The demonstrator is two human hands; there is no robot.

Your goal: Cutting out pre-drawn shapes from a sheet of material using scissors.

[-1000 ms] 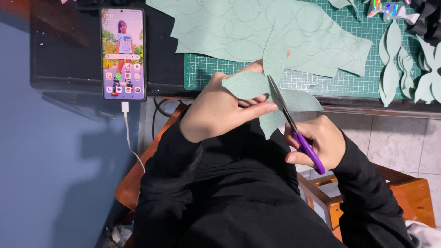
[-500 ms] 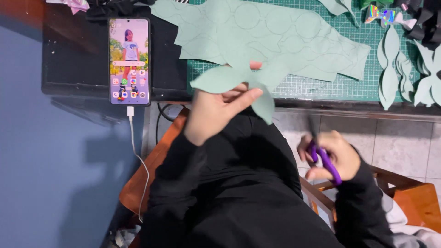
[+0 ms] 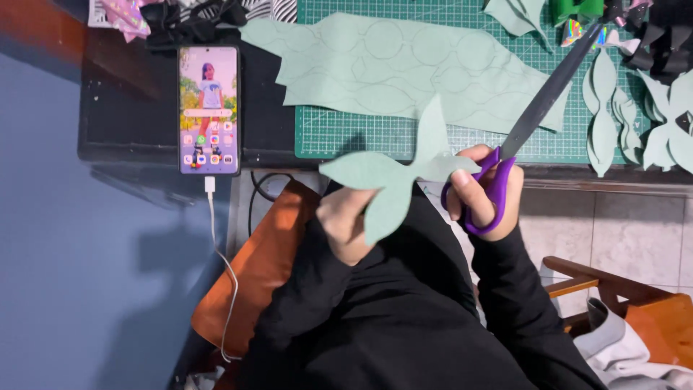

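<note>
Scissors (image 3: 538,108) have risen over the green mat (image 3: 462,141); both hands grip, the left (image 3: 350,220) pinching the cutout (image 3: 393,177).

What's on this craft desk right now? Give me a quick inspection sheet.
Surface: dark desk with a green cutting mat.
Job's things: pale green cut-out shape; purple-handled scissors; marked green sheet.
Clutter: cut shapes, ribbons.
Hands: left hand holds the cut-out; right hand holds the scissors, blades together.
Cables: white cable plugged into phone.
Surroundings: tiled floor, wooden chair.
</note>
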